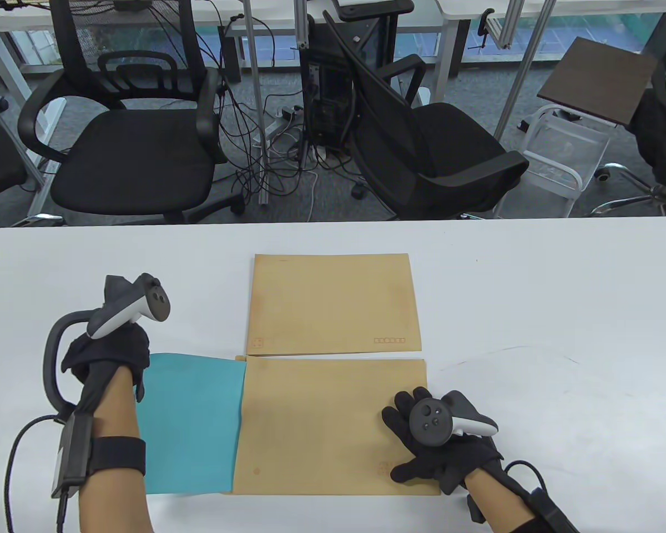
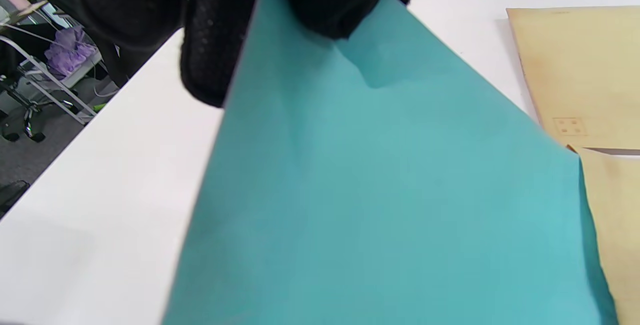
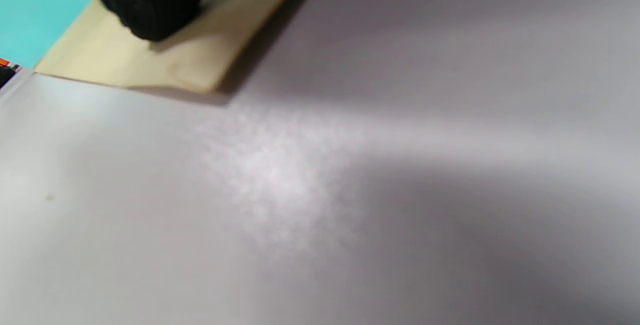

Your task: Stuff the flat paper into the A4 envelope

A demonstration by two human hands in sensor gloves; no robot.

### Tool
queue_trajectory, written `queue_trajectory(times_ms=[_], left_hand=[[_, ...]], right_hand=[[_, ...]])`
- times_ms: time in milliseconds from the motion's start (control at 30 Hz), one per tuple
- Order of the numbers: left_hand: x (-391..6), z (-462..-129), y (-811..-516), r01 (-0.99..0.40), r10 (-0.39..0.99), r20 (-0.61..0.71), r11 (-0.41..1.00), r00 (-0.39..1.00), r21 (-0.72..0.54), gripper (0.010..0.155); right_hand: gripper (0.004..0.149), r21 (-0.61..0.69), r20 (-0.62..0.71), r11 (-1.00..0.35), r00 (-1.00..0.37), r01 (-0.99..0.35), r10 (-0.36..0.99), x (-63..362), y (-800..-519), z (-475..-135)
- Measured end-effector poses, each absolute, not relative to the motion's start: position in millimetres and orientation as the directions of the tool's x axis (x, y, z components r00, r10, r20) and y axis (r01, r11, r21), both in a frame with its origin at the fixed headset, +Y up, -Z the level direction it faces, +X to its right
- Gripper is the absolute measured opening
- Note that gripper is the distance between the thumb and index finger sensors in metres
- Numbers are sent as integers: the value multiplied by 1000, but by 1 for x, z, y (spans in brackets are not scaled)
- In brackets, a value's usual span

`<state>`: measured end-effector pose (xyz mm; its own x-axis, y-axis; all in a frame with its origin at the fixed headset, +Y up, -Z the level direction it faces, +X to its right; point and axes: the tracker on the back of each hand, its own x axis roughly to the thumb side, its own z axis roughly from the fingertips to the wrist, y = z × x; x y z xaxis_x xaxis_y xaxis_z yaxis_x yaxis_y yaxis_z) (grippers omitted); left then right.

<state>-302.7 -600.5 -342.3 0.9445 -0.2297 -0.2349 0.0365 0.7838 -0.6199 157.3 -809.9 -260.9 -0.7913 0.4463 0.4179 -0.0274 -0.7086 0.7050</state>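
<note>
Teal paper (image 1: 191, 422) partly in near envelope (image 1: 333, 427); 2nd envelope (image 1: 333, 302) prob. touching.

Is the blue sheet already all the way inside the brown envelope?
No, much of the teal paper sheet sticks out of the near envelope's left end, pinched by the left hand.

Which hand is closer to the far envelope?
Left. The left hand grips the teal paper just left of the far envelope; the right hand presses the near envelope, further off.
</note>
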Motion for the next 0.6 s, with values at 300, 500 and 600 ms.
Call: queue_trajectory(times_ms=[300,500,600], left_hand=[[-312,-353,-608,-127,-74,-321,819,944,-560,47],[-323,-353,-610,-246,50,-358,814,932,-526,42],[-321,-354,-616,-255,70,-343,808,937,-531,43]], right_hand=[[100,705,418,-709,-791,-27,446,157,-810,-261],[100,705,418,-709,-791,-27,446,157,-810,-261],[100,705,418,-709,-791,-27,446,157,-810,-261]])
